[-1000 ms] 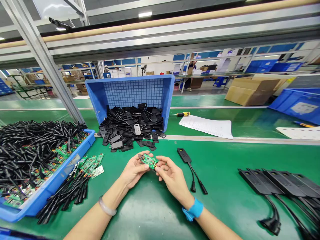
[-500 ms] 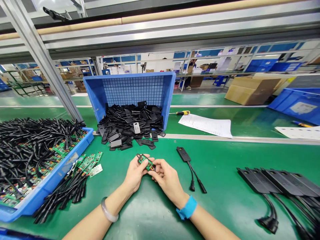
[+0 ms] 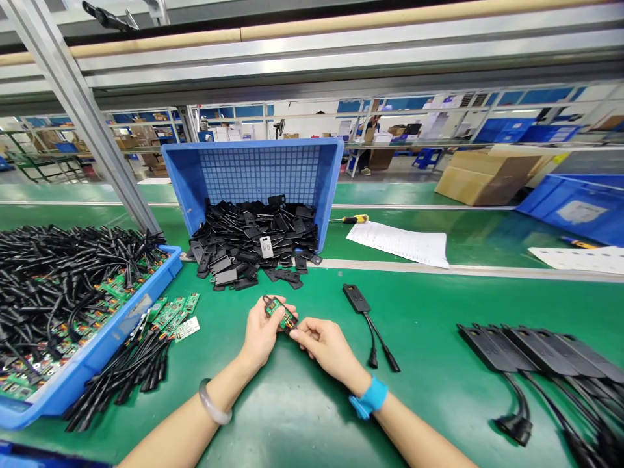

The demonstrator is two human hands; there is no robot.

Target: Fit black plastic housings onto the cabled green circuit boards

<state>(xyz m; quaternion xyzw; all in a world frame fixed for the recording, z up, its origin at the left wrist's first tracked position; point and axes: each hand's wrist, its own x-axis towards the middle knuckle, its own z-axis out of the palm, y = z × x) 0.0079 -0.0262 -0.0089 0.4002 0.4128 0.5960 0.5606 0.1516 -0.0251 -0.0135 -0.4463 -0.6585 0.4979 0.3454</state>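
Note:
A green circuit board point(image 3: 275, 308) with coloured wires sits in a black plastic case half with a loop at its top. My left hand point(image 3: 262, 333) is closed around it, thumb lying on the board. At the board's lower right end, where the wires come out, my right hand point(image 3: 325, 344) pinches the cable end; its fingers partly hide the cable. Right of my hands lies one closed black case point(image 3: 357, 298) with two cable tails. Left of them is a loose bundle of circuit boards with black cables point(image 3: 146, 357).
A blue bin point(image 3: 168, 153) tipped on its side spills black case pieces point(image 3: 253, 237). At left, a blue tray point(image 3: 110, 348) is heaped with cabled boards. Finished-looking black cases point(image 3: 541, 351) lie in a row at right. A screwdriver point(image 3: 355, 219) and a paper sheet point(image 3: 397, 243) lie behind.
Both hands have shifted slightly left with the board, which is tilted a little more steeply. My right hand has drawn slightly away from the board, its fingertips now at the wire end.

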